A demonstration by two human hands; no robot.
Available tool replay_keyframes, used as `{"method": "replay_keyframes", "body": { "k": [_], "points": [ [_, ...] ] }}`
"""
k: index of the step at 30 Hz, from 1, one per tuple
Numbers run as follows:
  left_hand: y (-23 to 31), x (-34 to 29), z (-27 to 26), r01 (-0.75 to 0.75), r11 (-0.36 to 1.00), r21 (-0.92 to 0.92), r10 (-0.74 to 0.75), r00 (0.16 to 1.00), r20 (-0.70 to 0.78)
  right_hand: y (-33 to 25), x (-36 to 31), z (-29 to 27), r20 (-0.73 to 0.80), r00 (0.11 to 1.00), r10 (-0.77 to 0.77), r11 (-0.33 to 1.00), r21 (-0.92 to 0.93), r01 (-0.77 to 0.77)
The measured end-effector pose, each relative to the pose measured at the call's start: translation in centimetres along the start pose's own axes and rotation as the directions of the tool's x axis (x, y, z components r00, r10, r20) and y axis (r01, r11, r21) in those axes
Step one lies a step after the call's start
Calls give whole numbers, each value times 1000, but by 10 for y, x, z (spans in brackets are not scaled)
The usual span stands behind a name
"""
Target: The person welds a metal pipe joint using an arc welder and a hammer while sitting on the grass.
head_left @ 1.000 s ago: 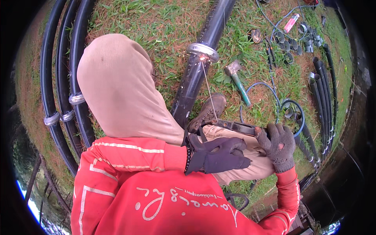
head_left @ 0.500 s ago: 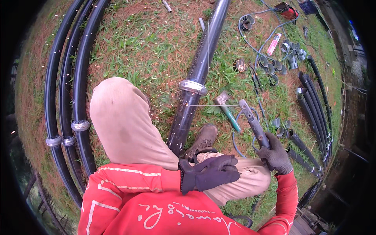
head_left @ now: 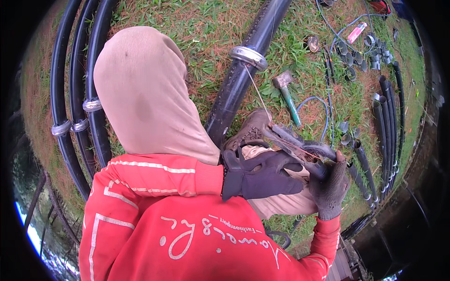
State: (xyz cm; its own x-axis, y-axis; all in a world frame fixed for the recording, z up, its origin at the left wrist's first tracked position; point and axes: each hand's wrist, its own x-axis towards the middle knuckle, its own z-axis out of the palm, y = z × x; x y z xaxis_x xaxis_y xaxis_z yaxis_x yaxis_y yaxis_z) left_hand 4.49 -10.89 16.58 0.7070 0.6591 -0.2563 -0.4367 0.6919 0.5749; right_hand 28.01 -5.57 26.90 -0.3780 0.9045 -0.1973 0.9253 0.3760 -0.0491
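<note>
A black pipe [head_left: 236,89] runs lengthwise ahead of me, with a shiny metal ring [head_left: 248,57] around it. My right hand [head_left: 329,189], in a dark knit glove, is closed around a welding electrode holder [head_left: 293,140]; its thumb is raised at the lever. A thin welding rod [head_left: 257,91] slants from the holder's front end to the pipe just below the ring. In a black glove, my left hand [head_left: 267,175] lies across my bent leg beside the holder, fingers partly extended and apart. Whether its fingertips touch the holder is hard to tell.
A hammer [head_left: 287,96] with a green handle lies on the grass right of the pipe. Three ringed black pipes [head_left: 57,93] stand along the left. Several short pipe pieces [head_left: 356,58], a blue cable [head_left: 313,98], a pink-and-white package [head_left: 357,33] and more long pipes [head_left: 389,126] lie to the right.
The electrode holder has swung left and down toward my left hand, and the rod has gone from level to slanting. Bright sparks that were scattered around the pipe are gone. The view has shifted.
</note>
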Motion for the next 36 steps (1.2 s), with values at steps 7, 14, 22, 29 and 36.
{"method": "replay_keyframes", "body": {
  "k": [7,14,22,29,36],
  "points": [
    [18,-7,2,-39,998,-45,35,996,-86,-3,11,10,-42,997,-63,997,37,65],
    [19,-5,4,-34,998,59,42,990,-138,-9,25,13,17,999,-27,998,54,26],
    [17,-2,2,-46,999,-26,44,994,-95,-8,23,12,4,998,-64,998,21,64],
    [19,-7,4,-37,999,37,41,994,-102,-3,21,12,-32,992,-118,992,38,119],
    [19,-4,-5,-63,994,94,70,995,-75,-3,20,14,5,998,-62,997,46,62]
  ]
}}
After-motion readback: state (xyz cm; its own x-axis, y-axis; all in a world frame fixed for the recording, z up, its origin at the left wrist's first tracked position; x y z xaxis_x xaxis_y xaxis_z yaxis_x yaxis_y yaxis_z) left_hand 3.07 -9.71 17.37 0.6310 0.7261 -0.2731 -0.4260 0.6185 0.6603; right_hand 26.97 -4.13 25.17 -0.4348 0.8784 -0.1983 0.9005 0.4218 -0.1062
